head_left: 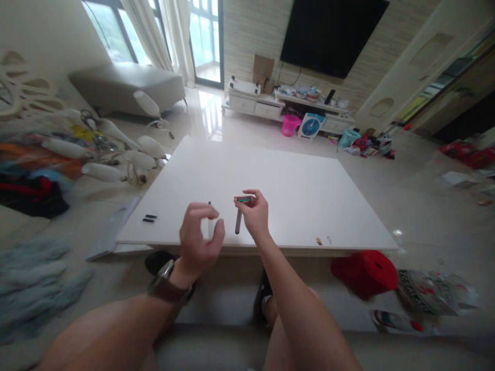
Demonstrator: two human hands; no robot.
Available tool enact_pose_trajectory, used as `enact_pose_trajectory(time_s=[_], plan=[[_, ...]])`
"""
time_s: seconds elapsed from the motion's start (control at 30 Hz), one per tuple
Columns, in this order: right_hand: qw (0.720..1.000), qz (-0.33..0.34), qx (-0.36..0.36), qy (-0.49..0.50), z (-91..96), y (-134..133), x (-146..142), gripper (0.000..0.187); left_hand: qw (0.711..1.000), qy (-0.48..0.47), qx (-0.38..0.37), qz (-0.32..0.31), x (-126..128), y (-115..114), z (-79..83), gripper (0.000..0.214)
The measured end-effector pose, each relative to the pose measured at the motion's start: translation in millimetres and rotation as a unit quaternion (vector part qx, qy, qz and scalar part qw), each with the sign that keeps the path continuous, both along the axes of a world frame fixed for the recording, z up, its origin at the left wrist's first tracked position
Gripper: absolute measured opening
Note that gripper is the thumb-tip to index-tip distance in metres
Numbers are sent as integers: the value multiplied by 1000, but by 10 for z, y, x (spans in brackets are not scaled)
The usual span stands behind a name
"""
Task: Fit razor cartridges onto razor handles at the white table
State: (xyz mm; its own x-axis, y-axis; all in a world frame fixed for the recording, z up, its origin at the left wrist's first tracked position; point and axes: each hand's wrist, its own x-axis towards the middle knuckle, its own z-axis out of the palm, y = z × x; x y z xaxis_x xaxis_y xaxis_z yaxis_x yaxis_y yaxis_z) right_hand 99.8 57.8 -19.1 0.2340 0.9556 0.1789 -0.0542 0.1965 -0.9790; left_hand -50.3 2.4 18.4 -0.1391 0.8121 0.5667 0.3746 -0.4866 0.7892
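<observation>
My right hand holds a razor above the near part of the white table. The razor's head shows a green strip at my fingertips, and its dark grey handle points down toward the near edge. Left of it, my left hand is curled with a gap between thumb and fingers, and nothing shows in it. A thin, pale object with a dark tip is partly hidden behind that hand; its kind is unclear. Two small dark strips lie at the table's left.
Two tiny scraps lie near the table's front right edge. A red stool and a plastic bag stand below on the right. A lamp with white shades is on the left, and a TV cabinet stands beyond.
</observation>
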Motion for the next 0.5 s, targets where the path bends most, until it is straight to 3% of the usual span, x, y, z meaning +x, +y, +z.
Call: enact_pose_trajectory(time_s=[0.07, 0.13, 0.17, 0.3, 0.5], plan=[[1000, -14, 1, -8, -6, 21, 38, 31, 989, -32, -135, -51, 22, 173, -109, 19], [1000, -14, 0, -6, -2, 30, 74, 31, 934, -90, -312, -147, 78, 324, -233, 27], [1000, -10, -1, -3, 3, 26, 90, 30, 907, -114, -360, -186, 117, 371, -290, 32], [1000, -4, -10, -15, 38, -57, 123, 29, 894, -161, -330, -256, 332, 346, -409, 34], [999, -26, -13, -11, 74, -202, 197, 31, 876, -247, -299, -285, 700, 236, -321, 37]])
